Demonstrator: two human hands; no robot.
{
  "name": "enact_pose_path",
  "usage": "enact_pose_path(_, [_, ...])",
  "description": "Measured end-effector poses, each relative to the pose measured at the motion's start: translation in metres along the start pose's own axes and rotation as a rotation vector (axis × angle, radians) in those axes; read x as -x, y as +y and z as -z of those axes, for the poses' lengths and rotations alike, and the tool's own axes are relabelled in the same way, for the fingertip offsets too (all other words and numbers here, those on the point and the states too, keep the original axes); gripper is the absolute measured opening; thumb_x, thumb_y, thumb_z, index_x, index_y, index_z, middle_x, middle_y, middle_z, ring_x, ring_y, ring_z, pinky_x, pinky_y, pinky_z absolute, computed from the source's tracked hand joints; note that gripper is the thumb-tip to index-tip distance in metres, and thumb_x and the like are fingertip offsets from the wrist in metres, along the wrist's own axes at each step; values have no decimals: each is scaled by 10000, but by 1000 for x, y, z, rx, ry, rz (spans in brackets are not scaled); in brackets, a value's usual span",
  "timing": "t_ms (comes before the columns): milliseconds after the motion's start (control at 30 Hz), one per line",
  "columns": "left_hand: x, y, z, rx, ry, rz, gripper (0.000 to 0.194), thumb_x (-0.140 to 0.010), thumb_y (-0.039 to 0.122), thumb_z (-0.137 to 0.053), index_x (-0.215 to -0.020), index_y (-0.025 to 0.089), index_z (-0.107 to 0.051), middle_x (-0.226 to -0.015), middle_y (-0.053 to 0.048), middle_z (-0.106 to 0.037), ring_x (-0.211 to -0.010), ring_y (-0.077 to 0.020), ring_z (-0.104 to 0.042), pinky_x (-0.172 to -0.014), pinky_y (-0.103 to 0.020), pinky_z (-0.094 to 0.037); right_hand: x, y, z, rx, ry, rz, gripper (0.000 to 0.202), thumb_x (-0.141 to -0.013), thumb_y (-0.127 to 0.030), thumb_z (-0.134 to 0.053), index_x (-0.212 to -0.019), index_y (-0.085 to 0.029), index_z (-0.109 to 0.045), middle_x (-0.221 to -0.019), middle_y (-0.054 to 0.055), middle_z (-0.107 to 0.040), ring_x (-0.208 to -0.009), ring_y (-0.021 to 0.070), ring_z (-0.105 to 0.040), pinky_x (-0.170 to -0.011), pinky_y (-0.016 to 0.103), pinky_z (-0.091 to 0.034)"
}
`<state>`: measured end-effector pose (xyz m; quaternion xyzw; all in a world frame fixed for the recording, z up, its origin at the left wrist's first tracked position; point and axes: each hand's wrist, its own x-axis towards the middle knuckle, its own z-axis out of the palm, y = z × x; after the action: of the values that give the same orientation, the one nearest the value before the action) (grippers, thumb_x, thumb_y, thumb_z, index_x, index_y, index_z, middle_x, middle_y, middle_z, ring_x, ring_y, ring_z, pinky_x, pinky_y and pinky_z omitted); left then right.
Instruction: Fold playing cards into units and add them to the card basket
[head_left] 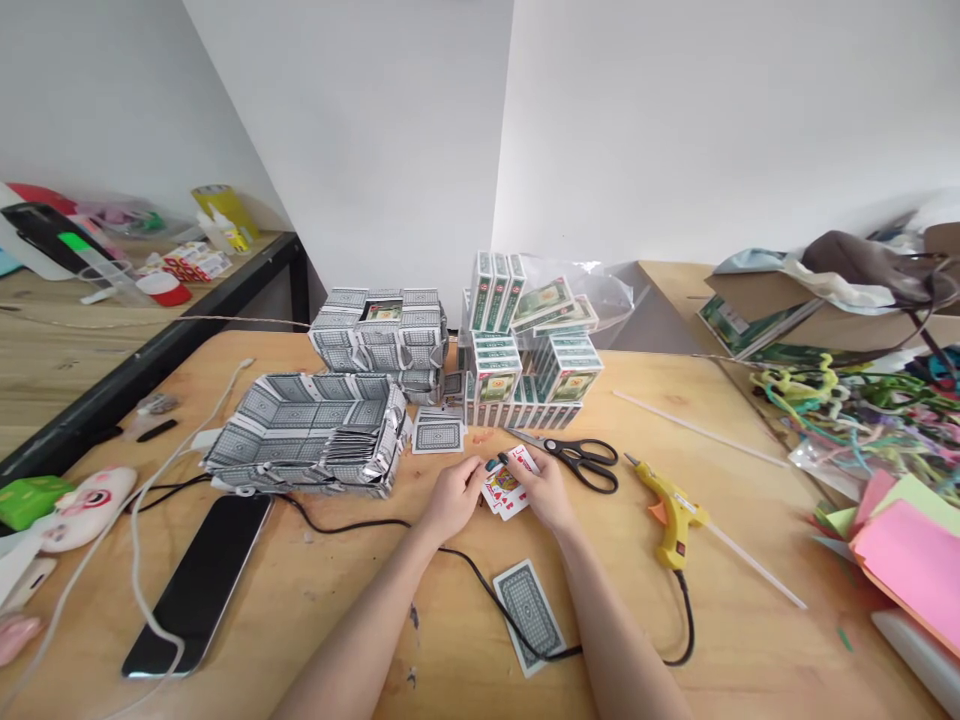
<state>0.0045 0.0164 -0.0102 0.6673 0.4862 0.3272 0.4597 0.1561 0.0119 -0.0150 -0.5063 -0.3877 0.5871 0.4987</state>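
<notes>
Face-up playing cards, a red jack among them, are between my two hands just above or on the table. My right hand grips their right side, its thumb lying over the top card. At their left edge my left hand pinches with closed fingers. Dark nails show on both thumbs. Nearer to me, a single card lies face down between my forearms, with a black cord across it. Beyond my left hand are more face-down cards. Black-handled scissors lie just past my right hand.
A tray built of folded cards stands at left, before a card-built box. Boxed card decks are stacked at the back. A yellow glue gun lies right, a phone left. Pipe cleaners crowd the far right.
</notes>
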Motion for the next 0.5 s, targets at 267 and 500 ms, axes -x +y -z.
enact_pose_path(267, [2,1,1,-83,-21,-54,268,-811,362,-426,-675,156,-530,-563,22,-486,-526,-92,-408,-495,-197,-286,2,-2,1,-44,-51,-22,263,-631,-399,-684,-706,-165,-591,-579,-14,-612,-470,129,-547,-462,236,-428])
enact_pose_path(500, [2,4,2,35,-42,-39,318,-811,389,-428,-636,138,-510,-567,29,-449,-541,-82,-392,-503,-191,-294,-3,5,8,-132,-111,-87,250,-593,-359,-712,-731,-165,-635,-619,10,-644,-500,151,-568,-495,251,-418])
